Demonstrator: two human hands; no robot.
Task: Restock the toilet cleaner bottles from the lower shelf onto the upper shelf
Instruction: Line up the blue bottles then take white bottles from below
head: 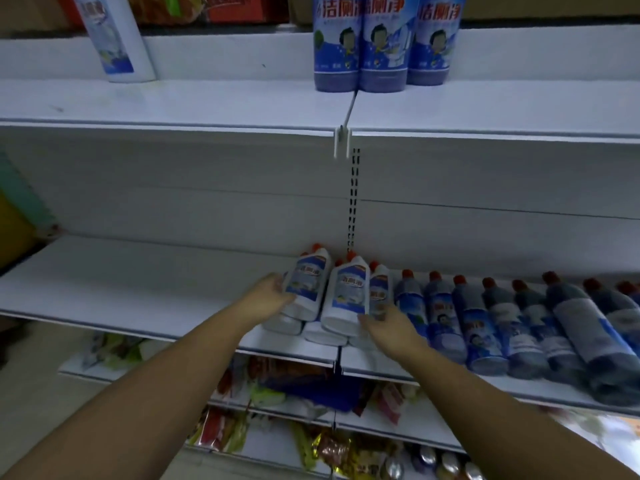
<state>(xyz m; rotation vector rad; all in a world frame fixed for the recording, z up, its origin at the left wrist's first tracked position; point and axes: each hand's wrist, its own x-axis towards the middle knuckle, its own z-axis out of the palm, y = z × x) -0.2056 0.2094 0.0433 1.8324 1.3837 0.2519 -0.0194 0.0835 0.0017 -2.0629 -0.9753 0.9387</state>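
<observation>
Left hand (273, 292) and right hand (384, 323) at white red-capped plastic toilet cleaner bottles (329, 306) piled lying down on the white metal lower shelf (138, 289).
Left hand's fingers curl round the top-left bottle (306, 282). Right hand's fingertips touch the base of the middle top bottle (346, 296); can't tell if it grips. A row of blue-labelled red-capped bottles (485, 323) lies just right of the pile. Three tall blue bottles (381, 46) stand together on the white upper shelf (173, 102).

white metal back panel (173, 188) lay dim and bluish, black slotted upright (354, 199) ran down its middle, snack packets (221, 427) crowded the bottom shelves (398, 424), orange cartons (235, 8) sat up top
</observation>
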